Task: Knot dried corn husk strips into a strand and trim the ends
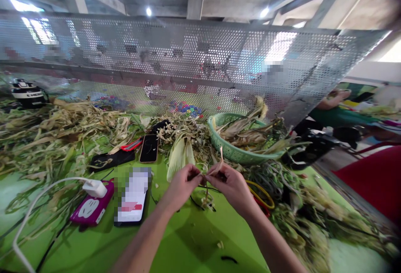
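Above the middle of the green table, my left hand [187, 179] and my right hand [228, 183] meet fingertip to fingertip, both closed in a pinch. Between them is a strip of dried corn husk [221, 155], whose pale end sticks up over my right fingers. Its other end is largely hidden by the fingers. Just below the fingertips, thin dark strands and pale scraps [206, 200] show; whether they hang or lie on the table I cannot tell. A broad pale corn husk [180, 156] lies just beyond my left hand.
A green plastic basket [216, 141] holding husks stands behind my right hand. Dried husks [75, 122] heap up left, and more [297, 223] lie right. Two phones [133, 197], a purple power strip [92, 206] and a white cable are left. A perforated metal screen [175, 64] runs behind.
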`<state>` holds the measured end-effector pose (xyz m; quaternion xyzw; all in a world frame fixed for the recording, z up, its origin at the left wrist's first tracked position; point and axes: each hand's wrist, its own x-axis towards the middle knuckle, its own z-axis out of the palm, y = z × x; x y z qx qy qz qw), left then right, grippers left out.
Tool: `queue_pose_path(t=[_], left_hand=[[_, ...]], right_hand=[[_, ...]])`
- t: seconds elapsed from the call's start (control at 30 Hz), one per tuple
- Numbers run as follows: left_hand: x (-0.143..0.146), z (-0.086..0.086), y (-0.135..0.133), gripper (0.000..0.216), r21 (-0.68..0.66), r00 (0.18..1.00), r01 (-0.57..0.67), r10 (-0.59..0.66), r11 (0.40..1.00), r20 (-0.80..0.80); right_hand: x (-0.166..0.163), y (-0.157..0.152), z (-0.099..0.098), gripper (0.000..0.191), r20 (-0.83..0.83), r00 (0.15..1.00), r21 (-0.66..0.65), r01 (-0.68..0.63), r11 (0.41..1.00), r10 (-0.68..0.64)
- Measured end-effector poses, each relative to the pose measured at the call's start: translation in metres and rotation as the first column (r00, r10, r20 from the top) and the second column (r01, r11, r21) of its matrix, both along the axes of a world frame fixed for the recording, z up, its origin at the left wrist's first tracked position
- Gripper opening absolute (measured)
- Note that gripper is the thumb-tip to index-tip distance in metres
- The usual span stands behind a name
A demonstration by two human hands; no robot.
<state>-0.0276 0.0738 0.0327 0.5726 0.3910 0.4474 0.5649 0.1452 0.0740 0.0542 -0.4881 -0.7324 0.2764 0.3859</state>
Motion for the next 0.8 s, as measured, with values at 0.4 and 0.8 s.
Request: queue_pose_path(t=[0.4, 0.8], left_hand=[[-0.001, 0.008, -0.004, 0.018, -0.023, 0.998, 0.052, -0.052, 0.998, -0.022], [-0.003, 0.018, -0.009, 0.014, 0.149, 0.982, -0.033, 0.060, 0.988, -0.182]], right_hand=[[-0.003, -0.004, 0.010, 0.010, 0.125, 0.992, 0.004, -0.017, 1.000, 0.016], [-0.011, -0.005, -0.002, 0.005, -0.054, 0.993, -0.009, 0.101, 0.995, -0.101]])
